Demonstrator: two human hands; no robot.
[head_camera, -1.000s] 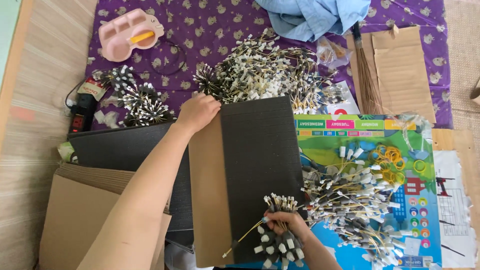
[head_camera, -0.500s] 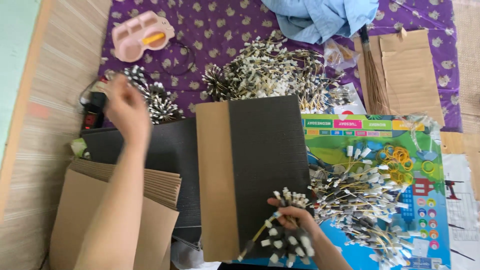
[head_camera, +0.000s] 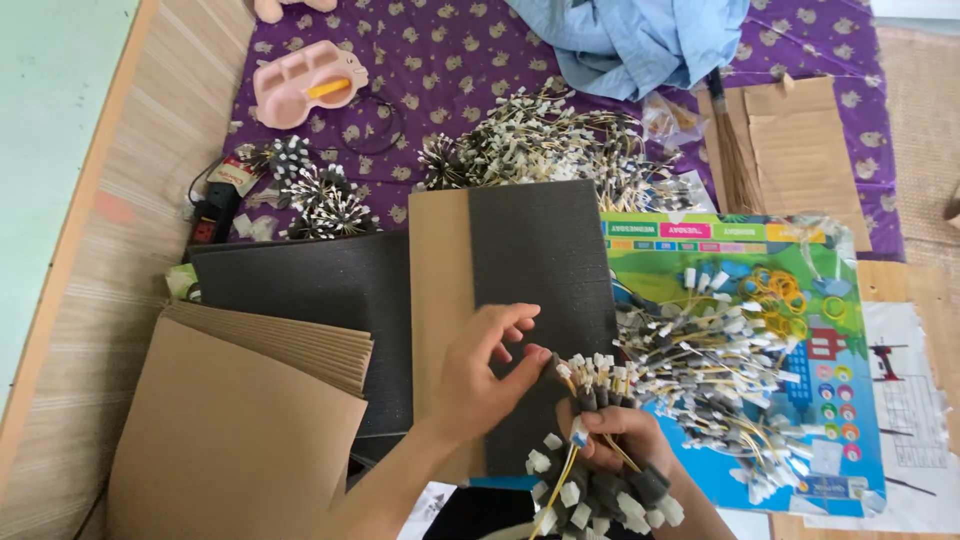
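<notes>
head camera | looking steeply down from above the person's own hands | sitting close over the left hand (head_camera: 480, 375) and right hand (head_camera: 620, 435) | taking in the floor mat (head_camera: 120, 200) beyond | being the only view

pink tray (head_camera: 305, 80); blue cloth (head_camera: 640, 40); small broom (head_camera: 735, 160); purple blanket (head_camera: 440, 60)

A woven straw floor mat (head_camera: 120, 230) carries everything. On it lie a purple patterned cloth (head_camera: 450, 70) at the top, a stack of brown cardboard sheets (head_camera: 230, 430) at lower left, dark foam sheets (head_camera: 300, 290) beside them, a colourful poster (head_camera: 800, 330) at right, and a flattened cardboard piece (head_camera: 800, 150) partly on the cloth.
</notes>
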